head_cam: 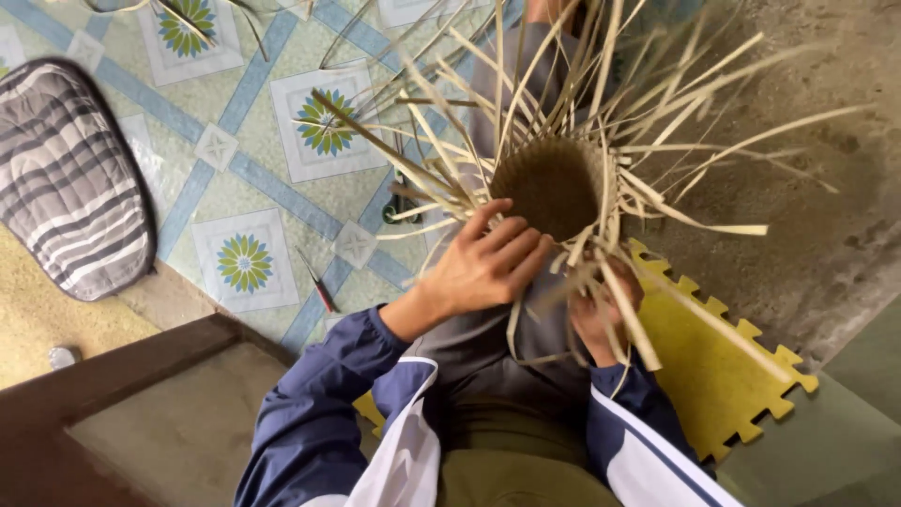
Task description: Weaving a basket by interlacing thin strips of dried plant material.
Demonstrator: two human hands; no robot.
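Both my hands work a half-woven bamboo basket [554, 183]: left hand [488, 263] fingers curled against its side, right hand [601, 314] gripping loose strips [629, 319].

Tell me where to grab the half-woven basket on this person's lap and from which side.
Grip the half-woven basket by its tightly woven round body, probably from the near side, low down, where the left hand and right hand already meet it. Loose strips fan out stiffly from the rim all around, so a grasp from above or the far side would likely bend them; the woven part looks firm.
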